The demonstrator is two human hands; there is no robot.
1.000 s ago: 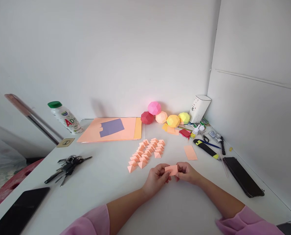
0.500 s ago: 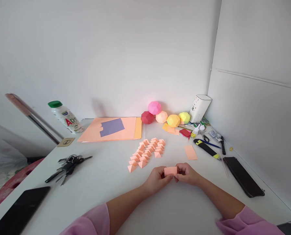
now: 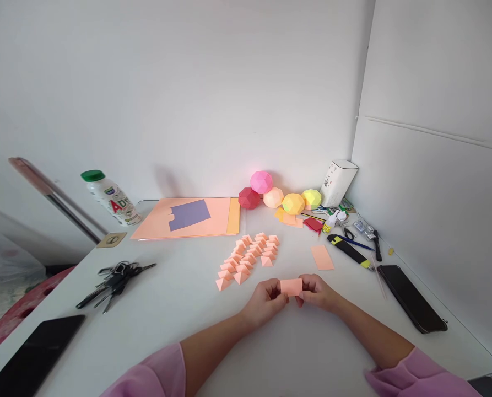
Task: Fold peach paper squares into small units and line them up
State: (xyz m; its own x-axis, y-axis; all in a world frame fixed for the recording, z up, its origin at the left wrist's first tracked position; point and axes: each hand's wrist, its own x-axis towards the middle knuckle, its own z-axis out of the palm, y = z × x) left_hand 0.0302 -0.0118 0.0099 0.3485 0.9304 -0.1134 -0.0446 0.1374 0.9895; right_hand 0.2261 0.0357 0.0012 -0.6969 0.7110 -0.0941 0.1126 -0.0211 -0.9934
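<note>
A small peach paper piece [image 3: 291, 286] is pinched between both hands above the white table. My left hand [image 3: 266, 300] grips its left end, and my right hand [image 3: 315, 292] grips its right end. Beyond my left hand lie rows of several small folded peach paper pyramids [image 3: 266, 260]. A flat peach paper rectangle [image 3: 322, 257] rests on the table past my right hand.
Faceted paper balls [image 3: 293, 204] stand by the wall. Large peach sheets [image 3: 188, 220] carry a purple paper. Keys [image 3: 119, 284], a tablet [image 3: 34, 355] and a bottle [image 3: 113, 201] are left; a cutter [image 3: 349, 251] and a phone [image 3: 411, 298] are right.
The held paper has shifted slightly right and up and looks a little wider. Both hands still grip its ends, with small finger movements.
</note>
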